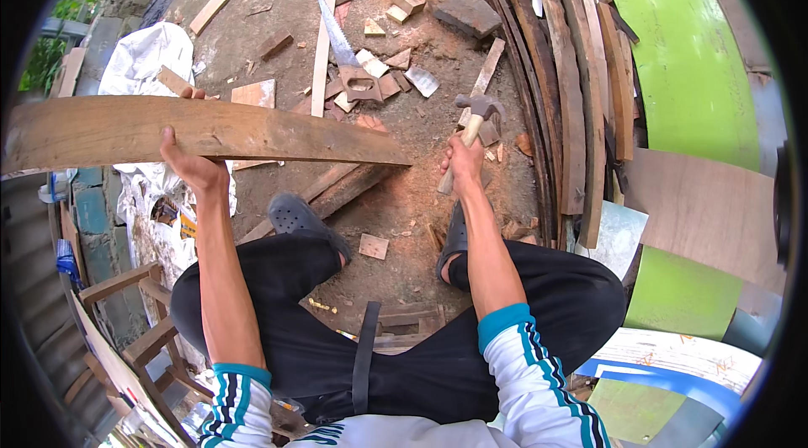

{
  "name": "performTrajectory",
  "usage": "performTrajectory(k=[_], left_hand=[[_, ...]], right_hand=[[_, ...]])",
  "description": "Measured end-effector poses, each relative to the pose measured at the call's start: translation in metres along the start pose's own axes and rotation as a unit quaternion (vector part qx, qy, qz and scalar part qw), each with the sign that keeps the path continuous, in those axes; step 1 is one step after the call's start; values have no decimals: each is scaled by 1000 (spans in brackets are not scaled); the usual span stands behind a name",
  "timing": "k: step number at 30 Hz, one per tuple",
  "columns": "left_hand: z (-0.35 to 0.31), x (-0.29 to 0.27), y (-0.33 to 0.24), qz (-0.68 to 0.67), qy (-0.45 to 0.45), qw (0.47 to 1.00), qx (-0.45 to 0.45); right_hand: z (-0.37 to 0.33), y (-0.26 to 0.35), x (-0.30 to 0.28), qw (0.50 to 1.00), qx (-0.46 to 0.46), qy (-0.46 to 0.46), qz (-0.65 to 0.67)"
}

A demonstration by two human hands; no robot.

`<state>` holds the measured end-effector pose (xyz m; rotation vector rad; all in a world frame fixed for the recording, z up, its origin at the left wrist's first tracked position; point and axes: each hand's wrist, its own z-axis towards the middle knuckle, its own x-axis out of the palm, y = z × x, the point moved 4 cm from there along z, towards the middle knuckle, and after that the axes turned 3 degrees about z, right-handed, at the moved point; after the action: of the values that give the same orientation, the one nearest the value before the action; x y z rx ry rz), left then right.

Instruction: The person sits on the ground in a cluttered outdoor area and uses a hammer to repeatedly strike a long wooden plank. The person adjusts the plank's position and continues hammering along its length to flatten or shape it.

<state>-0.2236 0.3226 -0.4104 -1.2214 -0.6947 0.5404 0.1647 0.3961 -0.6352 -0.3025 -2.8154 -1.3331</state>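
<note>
My left hand [195,163] is closed around a long wooden plank [278,135], thumb on the near face and fingertips over its far edge. The plank reaches from the left rim to the middle of the view. My right hand [463,163] grips the wooden handle of a claw hammer [478,115], its metal head pointing away from me. Beyond the plank, a handsaw [349,65] with a wooden grip lies among offcuts on the ground. Beneath the plank's right end, thick timber pieces [349,192] rest on the dirt.
Long boards [568,86] lie side by side on the right, beside green panels [686,52] and a brown sheet [707,208]. A dark stone block [465,10] sits ahead. At left are a white sack [147,56] and a wooden frame [151,338]. My shoes [307,222] flank the work area.
</note>
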Motion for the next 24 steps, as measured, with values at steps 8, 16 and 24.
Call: performTrajectory(k=[8,16,24], left_hand=[[15,-67,25,37,-320,941,-107],[21,-181,131,52,-575,781,-237],[-33,-268,232,59,-636,699,-321]], right_hand=[[-19,-51,-6,999,15,22,-40],[-14,-118,-6,940,-100,-68,-320],[18,-105,13,921,-90,-124,-357]])
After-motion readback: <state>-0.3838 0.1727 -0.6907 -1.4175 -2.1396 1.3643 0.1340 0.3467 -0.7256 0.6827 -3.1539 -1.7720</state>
